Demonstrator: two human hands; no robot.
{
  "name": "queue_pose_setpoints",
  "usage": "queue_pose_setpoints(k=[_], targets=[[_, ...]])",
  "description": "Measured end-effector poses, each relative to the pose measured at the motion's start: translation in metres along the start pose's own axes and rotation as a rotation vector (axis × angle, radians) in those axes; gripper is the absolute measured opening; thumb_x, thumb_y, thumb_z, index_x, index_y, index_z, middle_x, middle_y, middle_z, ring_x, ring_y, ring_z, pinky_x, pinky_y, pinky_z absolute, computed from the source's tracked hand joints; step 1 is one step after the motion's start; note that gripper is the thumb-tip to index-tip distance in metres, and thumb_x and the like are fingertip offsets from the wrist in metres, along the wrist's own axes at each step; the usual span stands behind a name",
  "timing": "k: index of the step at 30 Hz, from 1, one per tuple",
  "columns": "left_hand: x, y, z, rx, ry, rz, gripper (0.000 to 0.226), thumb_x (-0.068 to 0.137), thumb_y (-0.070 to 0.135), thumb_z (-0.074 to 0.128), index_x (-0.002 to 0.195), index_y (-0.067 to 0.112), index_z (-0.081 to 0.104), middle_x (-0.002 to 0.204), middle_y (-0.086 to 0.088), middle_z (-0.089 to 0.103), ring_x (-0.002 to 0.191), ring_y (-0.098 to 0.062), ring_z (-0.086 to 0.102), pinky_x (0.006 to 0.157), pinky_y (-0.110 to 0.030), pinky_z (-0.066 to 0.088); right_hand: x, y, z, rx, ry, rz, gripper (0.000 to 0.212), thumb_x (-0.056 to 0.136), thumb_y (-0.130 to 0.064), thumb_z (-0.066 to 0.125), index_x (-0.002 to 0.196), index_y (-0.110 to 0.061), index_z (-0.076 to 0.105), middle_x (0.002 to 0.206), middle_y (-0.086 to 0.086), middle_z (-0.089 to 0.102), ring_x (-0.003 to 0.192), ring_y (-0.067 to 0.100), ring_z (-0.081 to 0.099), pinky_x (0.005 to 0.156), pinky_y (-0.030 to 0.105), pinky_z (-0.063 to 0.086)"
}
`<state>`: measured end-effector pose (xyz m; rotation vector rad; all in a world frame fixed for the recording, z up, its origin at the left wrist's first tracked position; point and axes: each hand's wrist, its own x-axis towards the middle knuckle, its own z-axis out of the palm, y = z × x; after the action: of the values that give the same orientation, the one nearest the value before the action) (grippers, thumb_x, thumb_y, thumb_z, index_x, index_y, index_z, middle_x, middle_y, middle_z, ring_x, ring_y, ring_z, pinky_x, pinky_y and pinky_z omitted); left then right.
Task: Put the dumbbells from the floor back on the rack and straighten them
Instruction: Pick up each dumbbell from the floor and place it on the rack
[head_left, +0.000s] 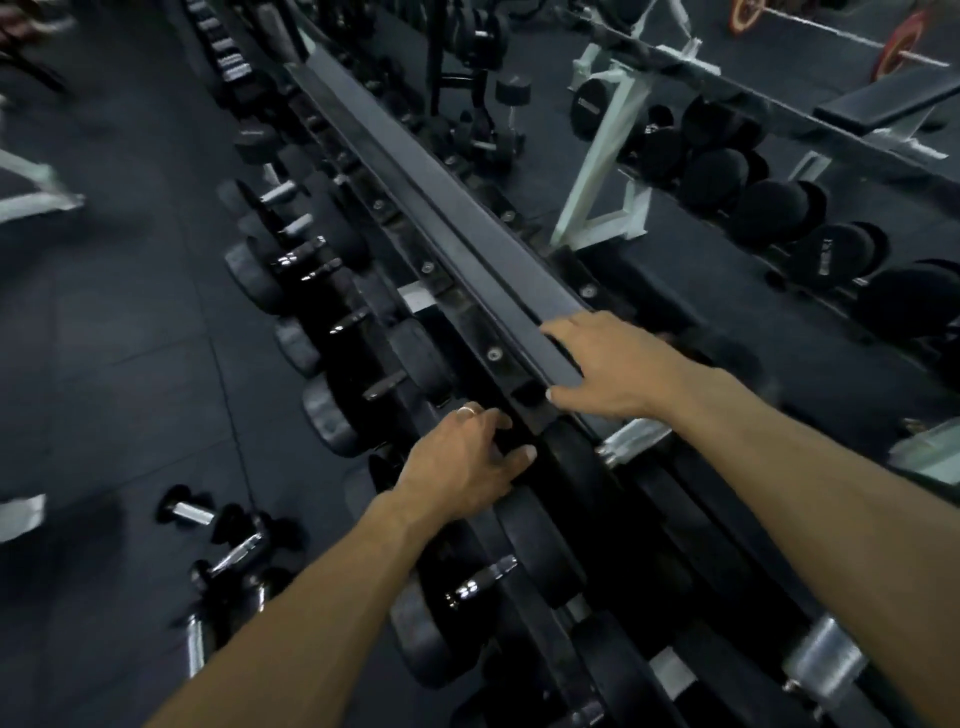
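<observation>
A: Where are the dumbbells?

B: Three small ones (223, 558) lie on the dark floor (104, 338), down at the left, close together. They have shiny handles and black ends. Many more dumbbells (332, 332) sit in a long row on the rack (467, 332), side by side.

A: What is the left hand doing?

B: The left hand (462, 462) is down on a black dumbbell end (524, 457) on the rack. The fingers bend around its top edge, and the thumb sticks out to the right. There is a ring (466, 410) on one finger.

A: And the right hand?

B: The right hand (613, 364) lies on the long flat bar (457, 218) on top of the rack. Its fingers are spread and mostly straight. The thumb touches the near end of the bar.

A: What else is there?

B: Another rack (613, 140) with pale legs stands to the right, with big round black weights (769, 208) on it. A red weight plate (896, 47) is far off in the top corner. The picture is a bit blurry.
</observation>
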<state>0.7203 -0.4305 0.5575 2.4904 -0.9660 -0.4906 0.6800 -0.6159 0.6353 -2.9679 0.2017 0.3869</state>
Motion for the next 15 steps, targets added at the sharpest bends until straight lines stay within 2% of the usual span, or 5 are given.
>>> queue_pose_setpoints(k=[3,7,15], targets=[[-0.039,-0.04,-0.012,-0.003,0.028,-0.082,0.047,0.088,0.054,0.054,0.12,0.019,0.057,0.118,-0.002,0.055,0.109,-0.024,0.057,0.088,-0.041,0.05,0.013,-0.048,0.008,-0.032,-0.046,-0.078,0.077,0.088,-0.047,0.061,0.151,-0.019,0.029,0.142,0.009,0.044,0.132,0.029,0.042,0.102,0.045,0.045],[-0.105,-0.097,-0.019,0.019,-0.001,-0.211,0.051,0.089,0.054,0.053,0.129,0.022,0.052,0.124,0.0,0.053,0.116,-0.023,0.053,0.093,-0.04,0.047,0.025,-0.123,0.027,-0.073,-0.063,-0.187,0.073,0.086,-0.045,0.062,0.149,-0.019,0.033,0.133,0.007,0.049,0.125,0.028,0.045,0.098,0.045,0.047],[-0.246,-0.233,-0.012,-0.079,-0.007,-0.469,0.054,0.089,0.056,0.053,0.132,0.025,0.049,0.126,0.002,0.052,0.118,-0.021,0.053,0.094,-0.035,0.046,0.045,-0.302,0.107,-0.059,-0.212,-0.386,0.074,0.088,-0.044,0.061,0.151,-0.02,0.029,0.135,0.004,0.047,0.129,0.025,0.042,0.099,0.041,0.045]])
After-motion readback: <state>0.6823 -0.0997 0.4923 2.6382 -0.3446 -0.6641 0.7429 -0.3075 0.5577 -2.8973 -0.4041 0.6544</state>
